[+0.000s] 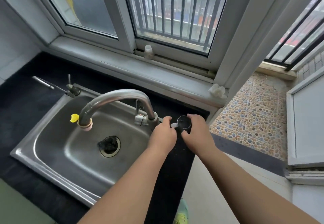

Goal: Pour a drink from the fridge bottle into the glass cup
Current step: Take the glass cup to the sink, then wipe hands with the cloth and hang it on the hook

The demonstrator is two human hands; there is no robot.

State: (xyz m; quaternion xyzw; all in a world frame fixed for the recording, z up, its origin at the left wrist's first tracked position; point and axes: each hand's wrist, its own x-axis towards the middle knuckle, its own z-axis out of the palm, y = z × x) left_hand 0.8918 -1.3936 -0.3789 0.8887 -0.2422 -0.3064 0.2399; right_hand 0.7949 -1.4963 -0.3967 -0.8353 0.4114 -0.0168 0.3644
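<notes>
The glass cup (184, 123) stands upright on the dark counter (175, 162), just right of the sink and beside the faucet base. It looks dark inside, and I cannot tell whether it holds liquid. My right hand (196, 133) curls around its right and near side, thumb and fingers touching the wall. My left hand (164, 132) is at its left side, fingertips pinching a small pale piece (174, 125) that sticks out from the rim like a handle. No fridge bottle is in view.
A steel sink (52, 136) with a curved faucet (119, 97) fills the left. A small plastic bottle (148, 51) stands on the window track and a crumpled white wad (217, 90) lies on the sill. The counter ends right of the cup at a pebble floor (254, 115).
</notes>
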